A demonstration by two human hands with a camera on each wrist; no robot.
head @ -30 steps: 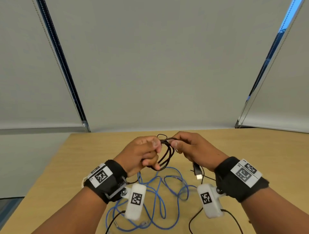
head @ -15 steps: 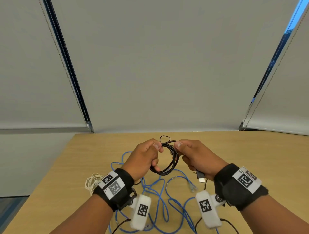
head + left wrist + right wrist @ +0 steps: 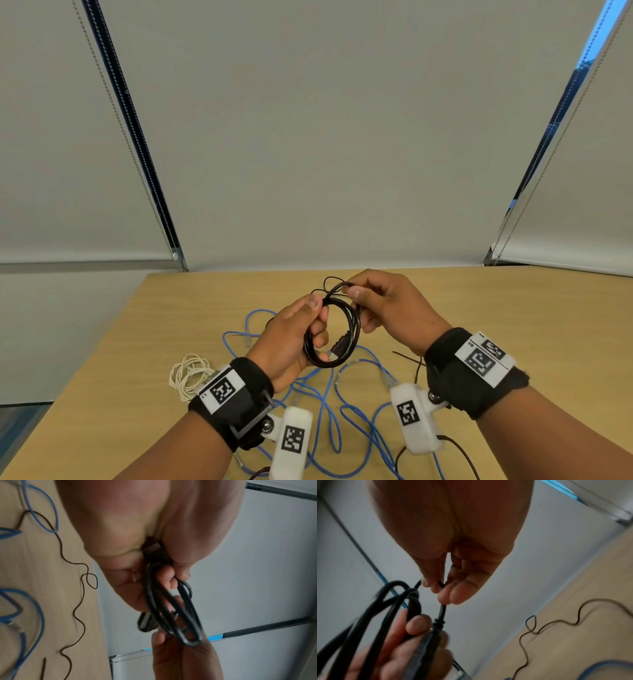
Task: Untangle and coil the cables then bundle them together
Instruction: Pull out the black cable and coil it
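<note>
A black cable [image 3: 352, 329] wound into a small coil hangs above the wooden table [image 3: 548, 325]. My left hand [image 3: 294, 339] grips the coil's left side, fingers curled through the loops [image 3: 164, 601]. My right hand [image 3: 383, 305] pinches the cable's free end [image 3: 442, 609] near its plug at the coil's top. A tangled blue cable [image 3: 329, 404] lies loose on the table under both hands. A coiled white cable [image 3: 186, 375] rests at the left. A thin dark cord [image 3: 556, 623] snakes over the table at the right.
Grey window blinds [image 3: 325, 137] hang behind the table's far edge. The table's left edge [image 3: 89, 370] drops to a grey floor. Wrist cameras with their black leads [image 3: 459, 452] hang below both wrists.
Both hands rose a little and turned the black coil more upright. The dangling plug end came up beside the coil. The white cable came into view at the left.
</note>
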